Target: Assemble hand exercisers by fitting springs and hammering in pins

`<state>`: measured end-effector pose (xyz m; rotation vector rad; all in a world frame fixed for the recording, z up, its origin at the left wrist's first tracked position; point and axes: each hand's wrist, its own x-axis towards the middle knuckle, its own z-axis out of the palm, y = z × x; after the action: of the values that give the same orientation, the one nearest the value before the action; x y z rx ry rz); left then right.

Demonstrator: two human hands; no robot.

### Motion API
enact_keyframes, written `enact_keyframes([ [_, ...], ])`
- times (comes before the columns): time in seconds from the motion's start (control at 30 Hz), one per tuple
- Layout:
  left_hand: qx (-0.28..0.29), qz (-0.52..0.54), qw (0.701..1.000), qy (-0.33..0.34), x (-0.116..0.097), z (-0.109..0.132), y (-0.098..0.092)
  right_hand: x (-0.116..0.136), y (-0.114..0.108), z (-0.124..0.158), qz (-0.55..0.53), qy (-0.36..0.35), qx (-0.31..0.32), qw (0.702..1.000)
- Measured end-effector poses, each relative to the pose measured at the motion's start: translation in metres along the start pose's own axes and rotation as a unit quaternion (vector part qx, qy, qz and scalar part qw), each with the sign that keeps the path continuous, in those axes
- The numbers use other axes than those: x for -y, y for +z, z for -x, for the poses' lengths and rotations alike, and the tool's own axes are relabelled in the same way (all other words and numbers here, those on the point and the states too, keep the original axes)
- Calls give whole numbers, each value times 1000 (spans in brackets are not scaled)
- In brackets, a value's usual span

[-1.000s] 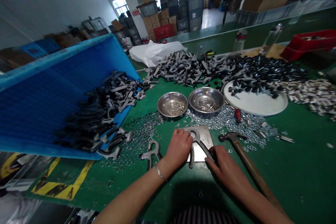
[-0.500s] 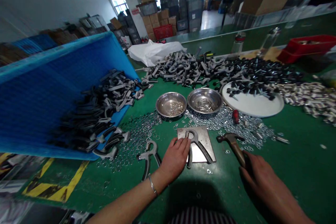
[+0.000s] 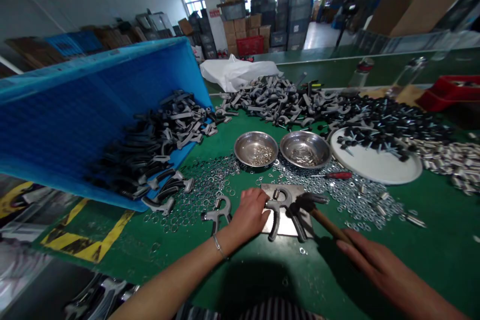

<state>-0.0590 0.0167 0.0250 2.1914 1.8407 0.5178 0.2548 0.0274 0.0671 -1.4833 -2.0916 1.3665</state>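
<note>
Right hand [image 3: 369, 256], grip wrapped round a dark-headed, wooden-handled hammer [image 3: 330, 225]! Left hand [image 3: 248, 213] touches the grey-and-black forked tool [image 3: 278, 204] at its left; that grip, I can't tell.

The left hand [image 3: 249, 212] is holding the left end of a grey hand grip [image 3: 276, 206] that is lying on a metal plate [image 3: 288, 227] on the green tabletop [image 3: 131, 245], while the right hand [image 3: 369, 255] is gripping a hammer [image 3: 327, 221], its head overlapping the grip's right leg. Beyond them, two steel bowls [image 3: 245, 147] are standing side by side, and a red-handled screwdriver [image 3: 339, 175] is lying among scattered washers [image 3: 348, 199].
</note>
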Motion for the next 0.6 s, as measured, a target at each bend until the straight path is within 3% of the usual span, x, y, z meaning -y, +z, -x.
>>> enact_keyframes([
  [0.17, 38, -27, 999, 17, 5, -7, -3, 25, 6, -22, 111, -35, -20, 993],
  [0.27, 56, -31, 998, 4, 2, -6, -5, 28, 9, -38, 147, -11, 31, 989],
  [0.33, 73, -26, 997, -1, 4, -8, -10, 26, 8, -43, 87, 8, 60, 994],
  [0.4, 68, -10, 998, 5, 13, -21, -21, 23, 7, -41, -47, 48, 24, 997],
  [0.53, 16, -70, 997, -29, 48, -83, -49, 9, 23, -25, -252, 149, -99, 951],
  [0.6, 48, -124, 989, -66, 67, -121, -57, -5, 39, -19, -314, 186, -106, 925],
])
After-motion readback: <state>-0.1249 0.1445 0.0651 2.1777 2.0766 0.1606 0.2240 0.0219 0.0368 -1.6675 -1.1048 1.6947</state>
